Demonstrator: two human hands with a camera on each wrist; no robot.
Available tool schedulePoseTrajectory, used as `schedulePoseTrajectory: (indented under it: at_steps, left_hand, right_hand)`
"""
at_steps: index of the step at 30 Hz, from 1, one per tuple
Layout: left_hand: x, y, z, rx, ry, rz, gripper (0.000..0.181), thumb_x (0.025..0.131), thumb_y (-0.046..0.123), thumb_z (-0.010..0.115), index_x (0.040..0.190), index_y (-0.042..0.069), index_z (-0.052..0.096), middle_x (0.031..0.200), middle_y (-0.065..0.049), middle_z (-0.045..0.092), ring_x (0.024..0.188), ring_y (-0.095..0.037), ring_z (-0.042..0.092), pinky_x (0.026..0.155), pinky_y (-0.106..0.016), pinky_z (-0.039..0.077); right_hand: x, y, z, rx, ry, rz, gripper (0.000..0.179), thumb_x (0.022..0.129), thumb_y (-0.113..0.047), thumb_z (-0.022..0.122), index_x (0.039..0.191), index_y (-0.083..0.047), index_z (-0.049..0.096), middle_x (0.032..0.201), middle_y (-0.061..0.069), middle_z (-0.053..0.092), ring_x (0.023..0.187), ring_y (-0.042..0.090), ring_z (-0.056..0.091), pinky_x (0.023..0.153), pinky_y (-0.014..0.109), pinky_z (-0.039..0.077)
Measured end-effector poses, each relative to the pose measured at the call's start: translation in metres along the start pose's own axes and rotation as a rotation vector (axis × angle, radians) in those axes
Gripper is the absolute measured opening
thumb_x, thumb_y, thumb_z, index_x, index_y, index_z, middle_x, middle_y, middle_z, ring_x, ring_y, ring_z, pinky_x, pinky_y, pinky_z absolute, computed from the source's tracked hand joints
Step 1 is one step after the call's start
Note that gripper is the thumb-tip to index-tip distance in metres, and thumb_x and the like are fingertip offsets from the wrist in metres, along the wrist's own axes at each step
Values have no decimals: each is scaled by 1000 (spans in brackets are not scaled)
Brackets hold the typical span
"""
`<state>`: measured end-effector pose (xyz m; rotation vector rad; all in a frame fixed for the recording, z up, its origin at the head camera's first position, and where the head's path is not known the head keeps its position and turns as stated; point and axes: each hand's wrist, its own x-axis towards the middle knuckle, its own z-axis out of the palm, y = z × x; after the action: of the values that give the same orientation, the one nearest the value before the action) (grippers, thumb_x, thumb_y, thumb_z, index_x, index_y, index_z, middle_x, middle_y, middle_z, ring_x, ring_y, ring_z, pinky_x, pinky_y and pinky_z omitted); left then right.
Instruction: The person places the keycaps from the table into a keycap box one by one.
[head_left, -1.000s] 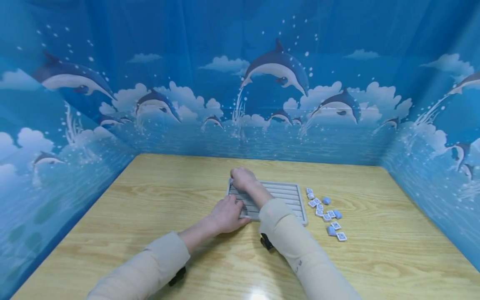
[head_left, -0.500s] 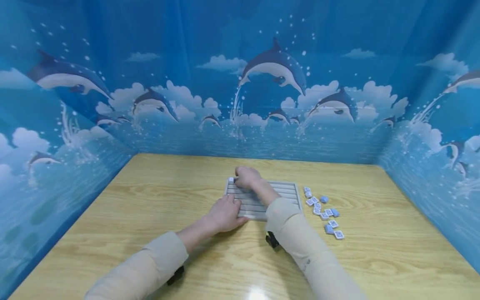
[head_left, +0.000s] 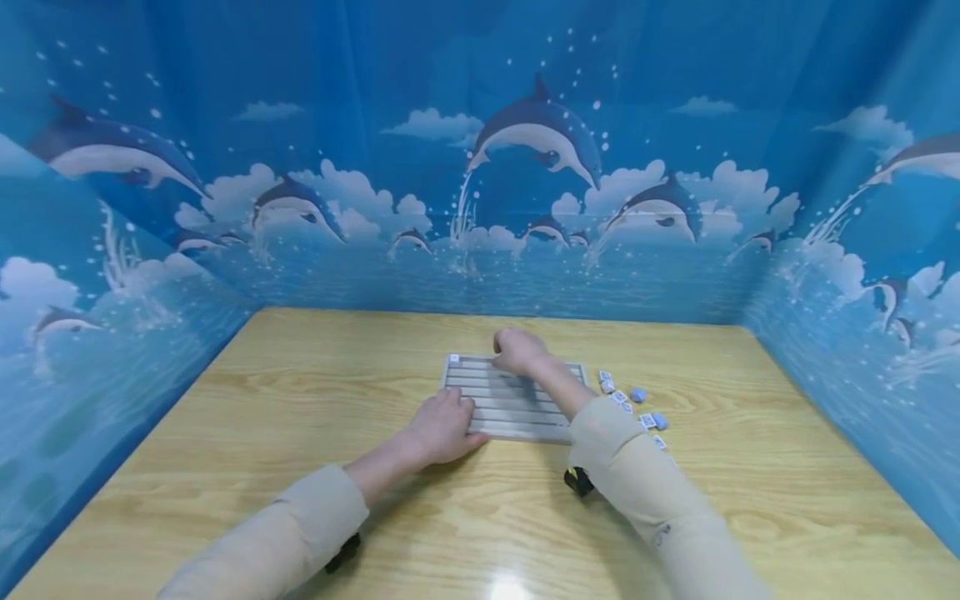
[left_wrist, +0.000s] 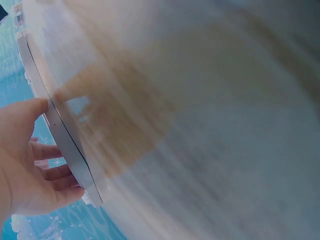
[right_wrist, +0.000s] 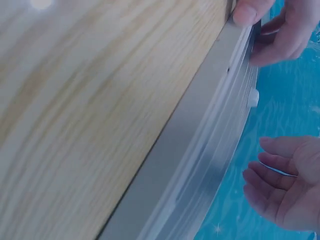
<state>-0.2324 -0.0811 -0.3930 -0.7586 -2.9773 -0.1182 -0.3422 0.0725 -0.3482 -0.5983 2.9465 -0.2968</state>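
Note:
A grey ridged tray (head_left: 517, 408) lies on the wooden table. My left hand (head_left: 444, 427) grips its near left corner; in the left wrist view, the thumb and fingers of that hand (left_wrist: 35, 160) meet the tray's side wall (left_wrist: 67, 132). One small white tile (head_left: 454, 359) sits in the tray's far left corner, and in the right wrist view the tile (right_wrist: 253, 98) stands out above the ridges. Over the far side of the tray hovers my right hand (head_left: 521, 352), fingers loosely bent and holding nothing. The right wrist view shows that hand (right_wrist: 285, 182) apart from the tray.
Several small white-faced tiles (head_left: 619, 397) with blue markings lie scattered right of the tray, some hidden by my right sleeve. A few lie blue side up, such as the blue tile (head_left: 637, 394). A dolphin-print curtain (head_left: 480, 275) encloses the table's (head_left: 300, 392) back and sides.
My right hand has left the tray's far left corner and moved right along its far edge, leaving the white tile uncovered there. The left hand keeps its grip on the tray.

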Motion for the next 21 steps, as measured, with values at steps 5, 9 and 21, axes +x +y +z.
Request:
schedulePoseTrajectory:
  at_steps: [5,9,21]
  left_hand:
    - [0,0,0,2,-3,-8,52,85,50,60,101,1,58,91,-13,49,85,-24,49,74,-38,46]
    - [0,0,0,-1,-1,-11,52,85,50,60,101,1,58,90,-12,49,84,-24,48,74,-38,46]
    - [0,2,0,-14,-5,-11,50,86,49,59,101,1,58,89,-11,49,84,-23,48,73,-38,45]
  right_hand:
    - [-14,17,-10,7,6,3,21,86,-13,61,105,-2,64,102,10,64,90,24,59,77,37,48]
    - [-24,35,-18,63,28,18,24,86,-8,59,108,-1,64,105,12,63,92,25,59,78,39,48]
    - [-53,94,-24,120,105,95,16,81,-4,60,95,4,63,93,15,63,83,28,57,75,42,48]
